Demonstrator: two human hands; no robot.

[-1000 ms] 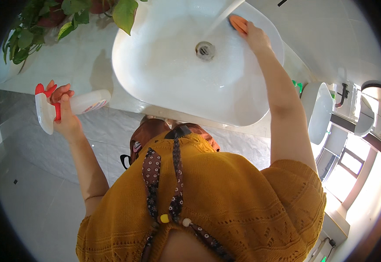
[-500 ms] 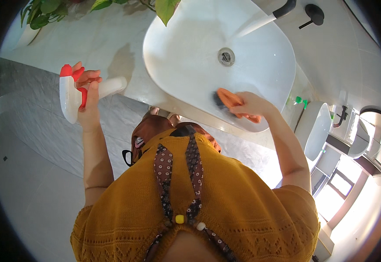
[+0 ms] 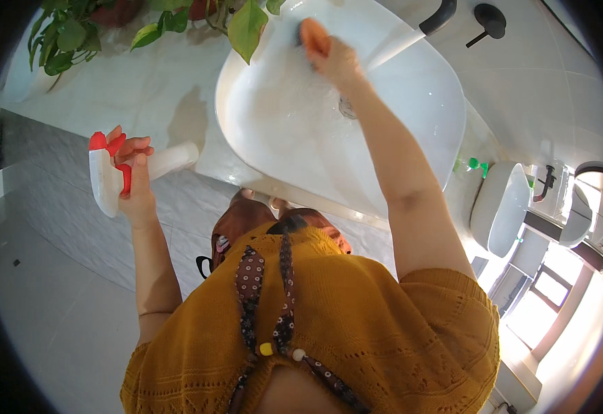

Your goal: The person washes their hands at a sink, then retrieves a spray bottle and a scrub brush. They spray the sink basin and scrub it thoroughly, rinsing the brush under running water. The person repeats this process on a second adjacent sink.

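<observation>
In my left hand is a white spray bottle with a red nozzle and trigger, held by the neck left of the counter's front edge. My fingers wrap round it near the trigger. My right hand grips an orange scrub brush with dark bristles, over the far left part of the white sink. The bristles are at the inner wall of the basin; exact contact is blurred. My right forearm crosses the basin and partly covers the metal drain.
A black-tipped faucet reaches over the basin from the upper right, near a black wall handle. Leafy plants overhang the pale counter at the far left. A second white basin stands at the right, beside a green-topped bottle.
My right hand has carried the brush from the basin's near side to its far left side. The left hand still holds the spray bottle, a little lower in view.
</observation>
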